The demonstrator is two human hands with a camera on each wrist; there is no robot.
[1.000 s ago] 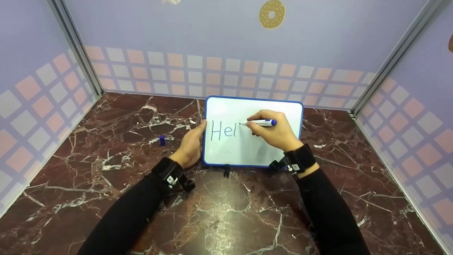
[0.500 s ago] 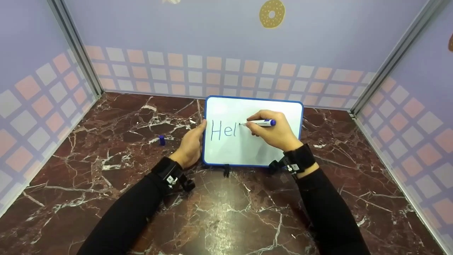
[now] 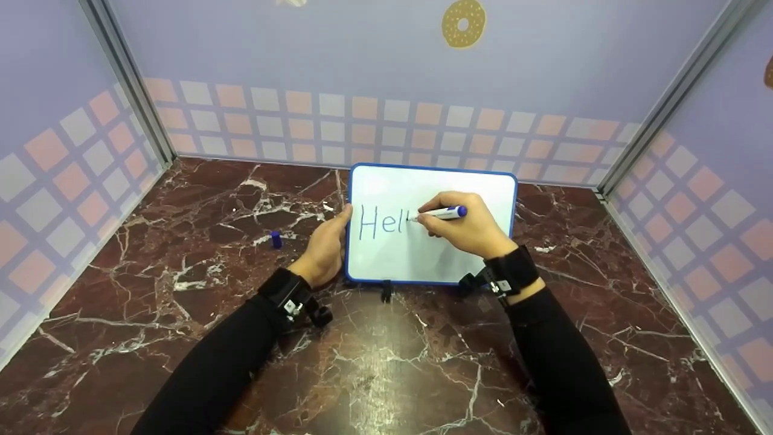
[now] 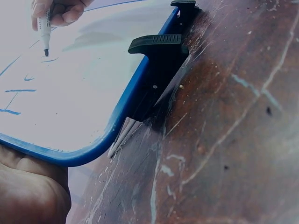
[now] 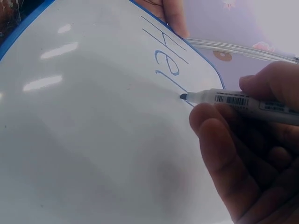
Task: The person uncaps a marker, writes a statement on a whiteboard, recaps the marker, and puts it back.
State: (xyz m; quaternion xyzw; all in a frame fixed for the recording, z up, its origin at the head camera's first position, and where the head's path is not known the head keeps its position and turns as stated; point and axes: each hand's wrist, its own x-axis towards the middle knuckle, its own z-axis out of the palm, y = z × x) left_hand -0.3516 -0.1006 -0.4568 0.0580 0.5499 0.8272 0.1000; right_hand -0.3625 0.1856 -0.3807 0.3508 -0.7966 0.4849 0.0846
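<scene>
At the middle of the whiteboard, right hand: pinching the marker between thumb and fingers, the lower fingers curled in beneath.
Marker: slanted, blue end to the right, dark tip at the white face; apparently in contact, judging from the right wrist view.
Short stroke: running parallel to the "l" beside it, but shorter; most likely a second "l" part drawn, and so the step in hand.
Rest of the downstroke: calls for a steady pull straight down, level with the foot of the first "l", then a clean lift before any further letter, without smearing the wet ink.
Lettering: reading "Hel" in blue, just left of the tip.
Left hand: holding the whiteboard by its left edge, thumb against the blue frame, other fingers mostly hidden behind; best kept firm against rocking under the pen.
Whiteboard: propped with a backward lean between both hands, near the back wall, black feet at the lower edge.
Blue cap: on the marbled table, left of the left hand, untouched; probably needed for closing the marker later.
</scene>
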